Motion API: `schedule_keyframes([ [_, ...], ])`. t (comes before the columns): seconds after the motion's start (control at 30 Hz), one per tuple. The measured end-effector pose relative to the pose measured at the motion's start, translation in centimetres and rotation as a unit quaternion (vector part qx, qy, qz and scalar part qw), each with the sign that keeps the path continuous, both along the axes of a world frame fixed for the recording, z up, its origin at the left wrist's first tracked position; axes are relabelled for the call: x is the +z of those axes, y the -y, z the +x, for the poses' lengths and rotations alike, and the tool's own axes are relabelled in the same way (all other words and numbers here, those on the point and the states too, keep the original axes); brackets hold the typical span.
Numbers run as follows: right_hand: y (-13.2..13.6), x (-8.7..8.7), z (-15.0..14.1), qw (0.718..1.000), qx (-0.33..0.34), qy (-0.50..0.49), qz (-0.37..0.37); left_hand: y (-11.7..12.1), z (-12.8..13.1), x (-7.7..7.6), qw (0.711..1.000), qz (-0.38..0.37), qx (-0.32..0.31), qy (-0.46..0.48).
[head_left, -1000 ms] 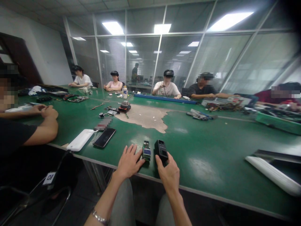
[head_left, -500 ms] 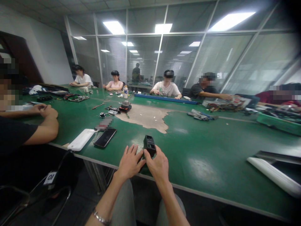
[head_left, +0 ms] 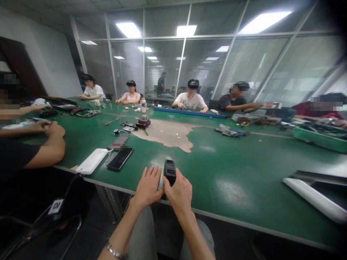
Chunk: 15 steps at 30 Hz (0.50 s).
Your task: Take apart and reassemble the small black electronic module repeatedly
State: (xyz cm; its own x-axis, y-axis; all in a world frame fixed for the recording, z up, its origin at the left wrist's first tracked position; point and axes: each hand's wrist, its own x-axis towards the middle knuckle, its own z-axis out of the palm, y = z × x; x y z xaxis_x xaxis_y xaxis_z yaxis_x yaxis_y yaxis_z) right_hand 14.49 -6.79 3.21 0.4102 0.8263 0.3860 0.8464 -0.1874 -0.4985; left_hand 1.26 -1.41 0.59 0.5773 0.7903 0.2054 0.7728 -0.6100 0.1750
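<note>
My right hand [head_left: 178,193] grips a small black box-shaped cover [head_left: 170,170] and holds it at the near edge of the green table [head_left: 238,162]. My left hand [head_left: 148,186] lies beside it with fingers stretched out flat on the table, touching the cover's left side. A small circuit-board part seen earlier is now hidden behind the black cover and my hands.
A white power bank [head_left: 92,161] and a black phone [head_left: 120,158] lie to the left. A seated person's forearm [head_left: 45,153] rests at the left edge. Several other people sit round the far side. A long white object [head_left: 314,200] lies at the right.
My right hand carried the black cover leftward over the small circuit-board part, which is now out of sight. My left hand stayed flat beside it.
</note>
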Motion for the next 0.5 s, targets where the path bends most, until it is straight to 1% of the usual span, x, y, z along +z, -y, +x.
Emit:
schedule_keyframes([
  [0.13,0.1,-0.6,0.1,1.000,0.004,0.014,-0.008,0.1,-0.1,0.2,1.000,0.001,0.001,0.003],
  [0.37,-0.4,-3.1,0.5,0.999,0.014,0.023,0.029,0.2,-0.1,0.2,1.000,0.013,-0.005,0.012],
  [0.5,-0.7,-3.4,0.2,0.999,0.016,0.001,0.039,0.0,-0.2,0.1,1.000,0.016,-0.003,0.014],
])
